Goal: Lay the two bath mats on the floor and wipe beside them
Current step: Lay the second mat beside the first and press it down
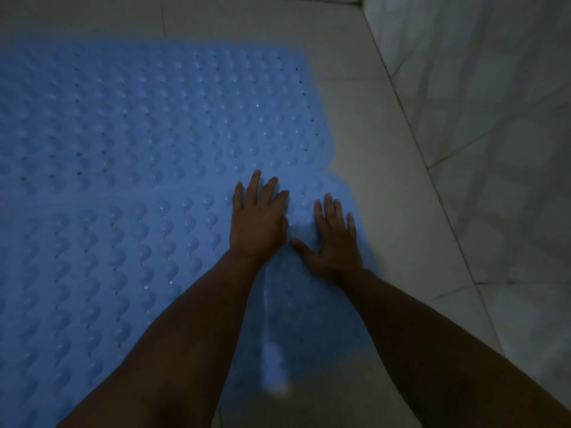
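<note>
Dim light here, and two blue bath mats fill the left and centre of the frame, both flat on the pale tiled floor (364,97). The far mat (154,112) takes the upper left, its rounded right end reaching towards the upper middle; its long axis runs left to right across the picture, off the left edge. The near mat (92,273) sits below it, same lie, long axis left to right, its rounded right end poking slightly further right than the far one's. Their long edges meet along a seam running through the middle of the frame, touching or slightly overlapping, hard to say which. Both show rows of raised bumps and small holes; no brand, label or writing can be read on either. Now the hands: the left hand (258,222) is down flat on the near mat just below the seam, fingers straight and a little spread, tips reaching up to the far mat's edge. The right hand (335,242) is palm-down just beside it, close to the near mat's right end, fingers straight and fanned, thumb splayed out towards the left hand. Tiled wall (494,118) rises at the right of the frame. A blurred pale streak sits low centre between the forearms; cannot tell what it is.
</note>
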Available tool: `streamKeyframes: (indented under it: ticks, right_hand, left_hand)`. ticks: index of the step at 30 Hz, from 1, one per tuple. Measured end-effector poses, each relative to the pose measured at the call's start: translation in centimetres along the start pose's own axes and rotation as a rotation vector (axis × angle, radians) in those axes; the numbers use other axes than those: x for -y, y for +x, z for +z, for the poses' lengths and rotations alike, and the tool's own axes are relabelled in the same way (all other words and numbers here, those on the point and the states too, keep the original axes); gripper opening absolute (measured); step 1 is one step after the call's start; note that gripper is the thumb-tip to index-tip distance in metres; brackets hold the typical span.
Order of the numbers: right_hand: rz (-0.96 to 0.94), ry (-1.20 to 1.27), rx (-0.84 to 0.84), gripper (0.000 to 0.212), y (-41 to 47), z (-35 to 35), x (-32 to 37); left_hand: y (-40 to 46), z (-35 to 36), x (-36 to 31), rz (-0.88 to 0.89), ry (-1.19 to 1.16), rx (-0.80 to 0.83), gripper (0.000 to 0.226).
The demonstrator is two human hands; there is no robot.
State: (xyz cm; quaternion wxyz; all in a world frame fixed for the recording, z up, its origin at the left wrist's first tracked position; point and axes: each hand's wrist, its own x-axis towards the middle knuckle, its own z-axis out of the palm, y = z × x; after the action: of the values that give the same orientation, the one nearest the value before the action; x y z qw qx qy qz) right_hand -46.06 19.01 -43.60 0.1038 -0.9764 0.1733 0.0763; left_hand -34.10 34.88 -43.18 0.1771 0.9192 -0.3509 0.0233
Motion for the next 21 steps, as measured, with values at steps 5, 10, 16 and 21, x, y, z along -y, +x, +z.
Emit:
streamKeyframes:
  ticks: [5,10,16,21]
  right_hand:
    - [0.072,0.320,0.286,0.079,2.3,-4.8,-1.4]
    - [0.027,0.317,0.021,0.038,4.4,-8.7,-1.6]
    - [-0.061,0.302,-0.193,0.034,5.9,-6.8,-1.8]
    - [-0.090,0.333,-0.317,0.024,5.9,-4.0,-2.1]
  left_hand:
    - [0.6,-1.1,-1.3,0.001,-0.045,0.079,0.058]
    - [-0.8,0.4,-3.8,0.109,-0.053,0.226,0.063]
    - [-3.3,3.0,-4.2,0.164,0.043,0.247,0.081]
    - [-3.5,2.9,-4.5,0.156,0.011,0.240,0.083]
